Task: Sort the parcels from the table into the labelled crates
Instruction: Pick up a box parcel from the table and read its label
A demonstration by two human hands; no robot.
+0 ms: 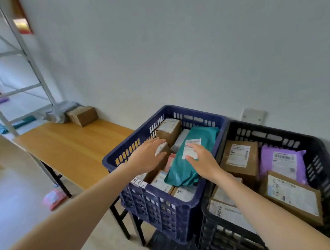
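Black crate [318, 153]: nearest, at 4 o'clock in the view, touching the blue crate's right side. It holds brown labelled boxes [240, 156] and, at its 1 o'clock corner, a purple mailer [280, 159].
Blue crate [112, 161]: at 6 o'clock, straight ahead of the person, packed with labelled parcels.
Right hand [203, 161]: over the middle of the blue crate, palm down, fingers straight and resting on the teal mailer.
Teal mailer [202, 136]: lies on top of the other parcels in the blue crate, slanting from 7 to 1 o'clock. Its white label [193, 144] is under the right fingertips.
Left hand [147, 157]: at the blue crate's 9 o'clock side, fingers stretched over a small brown box [163, 151]. Blur hides whether it grips the box or only touches it.
Pink parcel [54, 198]: on the floor at 8 o'clock, beside a table leg.
Table [74, 146]: wooden top, running from the blue crate toward 10 o'clock.
Far table end: a cardboard box [82, 116] at 10 o'clock, with a grey bag [61, 110] just beside it.
Shelving [20, 76]: a grey metal frame at 10 o'clock, beyond the table.
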